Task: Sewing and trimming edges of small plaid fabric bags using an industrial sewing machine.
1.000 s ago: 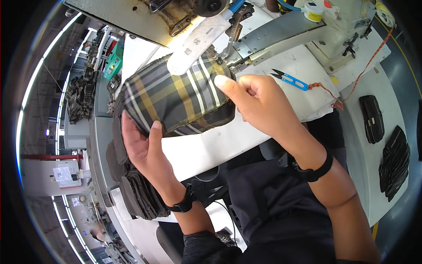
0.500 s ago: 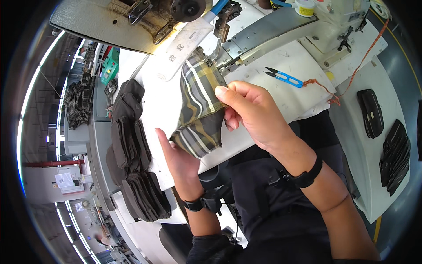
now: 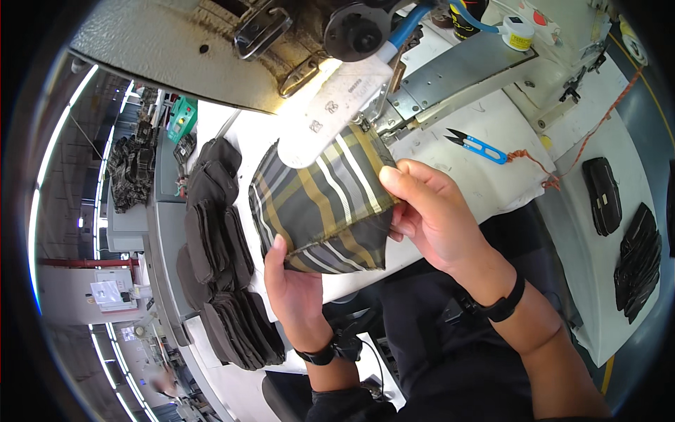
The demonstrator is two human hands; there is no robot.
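Both hands grip a plaid fabric piece (image 3: 327, 207) just below the sewing machine (image 3: 316, 42): the left hand (image 3: 295, 281) pinches its lower edge, thumb on top, while the right hand (image 3: 432, 211) clamps its right edge, thumb pressed on the stripes. Its top corner sits beneath the machine's white guide plate (image 3: 334, 112). Left of the fabric, dark cut pieces (image 3: 218, 267) lie stacked on the white bench (image 3: 485, 176); blue thread snips (image 3: 478, 145) rest to its right
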